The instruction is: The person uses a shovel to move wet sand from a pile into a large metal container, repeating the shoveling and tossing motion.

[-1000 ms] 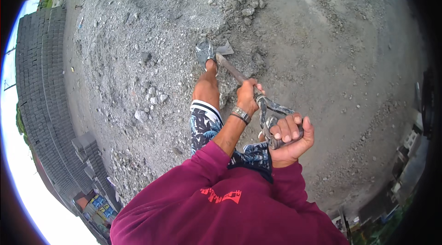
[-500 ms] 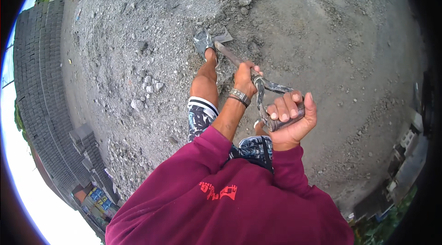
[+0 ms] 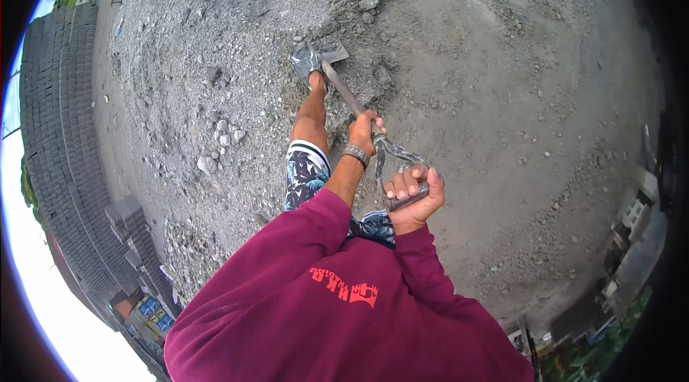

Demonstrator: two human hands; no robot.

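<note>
Though beside the shoe [image 3: 303,57], shovel blade [image 3: 336,55] edge toward open ground [image 3: 495,116]

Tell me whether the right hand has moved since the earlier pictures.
Yes, leftward: the right hand, fingers around the grip of the shovel, now appears nearer the large pale stone on the ground.

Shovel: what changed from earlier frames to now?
Right hand and the shovel's D-grip moved left in view, beyond the slight shift of the ground, and look smaller. Nothing newly grasped or released. Unchanged: left hand on the shaft, right on the D-grip, shoe by the blade.
</note>
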